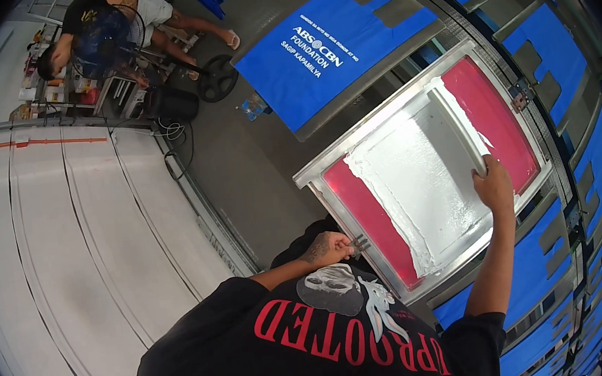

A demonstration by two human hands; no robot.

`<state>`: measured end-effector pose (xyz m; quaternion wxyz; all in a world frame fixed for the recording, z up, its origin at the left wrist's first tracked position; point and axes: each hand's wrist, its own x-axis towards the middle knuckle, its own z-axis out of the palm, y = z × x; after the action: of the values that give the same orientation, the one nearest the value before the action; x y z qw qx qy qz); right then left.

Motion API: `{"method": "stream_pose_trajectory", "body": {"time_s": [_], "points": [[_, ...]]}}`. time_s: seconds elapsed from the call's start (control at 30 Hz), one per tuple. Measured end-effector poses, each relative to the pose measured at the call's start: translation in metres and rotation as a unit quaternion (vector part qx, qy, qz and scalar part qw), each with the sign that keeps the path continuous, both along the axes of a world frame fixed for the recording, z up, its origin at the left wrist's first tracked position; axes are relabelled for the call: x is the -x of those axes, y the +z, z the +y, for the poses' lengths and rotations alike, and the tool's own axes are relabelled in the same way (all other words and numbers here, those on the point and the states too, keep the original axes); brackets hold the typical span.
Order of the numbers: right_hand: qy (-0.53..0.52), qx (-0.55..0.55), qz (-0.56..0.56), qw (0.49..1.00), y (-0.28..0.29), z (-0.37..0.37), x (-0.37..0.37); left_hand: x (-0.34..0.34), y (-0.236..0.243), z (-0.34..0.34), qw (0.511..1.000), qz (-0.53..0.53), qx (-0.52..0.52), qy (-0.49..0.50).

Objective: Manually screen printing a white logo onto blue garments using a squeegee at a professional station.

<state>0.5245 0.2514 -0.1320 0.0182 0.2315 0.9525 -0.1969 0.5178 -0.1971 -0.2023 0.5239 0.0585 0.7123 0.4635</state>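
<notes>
A metal-framed printing screen (485, 71) lies tilted across the picture's right middle, with a red border around a pale mesh coated in white ink (420, 189). My right hand (494, 184) grips a long squeegee (457, 125) that rests near the screen's right red band, with a ridge of white ink beside it. My left hand (330, 248) is closed on a small metal clamp (359, 245) at the screen's lower-left edge. The front of my dark printed T-shirt fills the bottom of the picture.
Blue fabric pieces with white print (316, 60) lie on dark boards along a rail (565, 158). At upper left another person (87, 34) bends over a cluttered cart (52, 90), near a black wheel (216, 77) and cables. A white wall (62, 237) with orange conduit is at left.
</notes>
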Motion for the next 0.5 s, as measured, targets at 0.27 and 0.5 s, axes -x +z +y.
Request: {"method": "stream_pose_trajectory", "body": {"time_s": [0.27, 0.5], "points": [[-0.04, -0.006, -0.079, 0.996, 0.028, -0.013, 0.014, 0.004, -0.002, 0.002, 0.999, -0.022, -0.03, -0.022], [-0.034, -0.027, -0.054, 0.998, 0.018, -0.003, -0.006, 0.015, 0.0, 0.003, 0.994, -0.09, -0.045, -0.054]]}}
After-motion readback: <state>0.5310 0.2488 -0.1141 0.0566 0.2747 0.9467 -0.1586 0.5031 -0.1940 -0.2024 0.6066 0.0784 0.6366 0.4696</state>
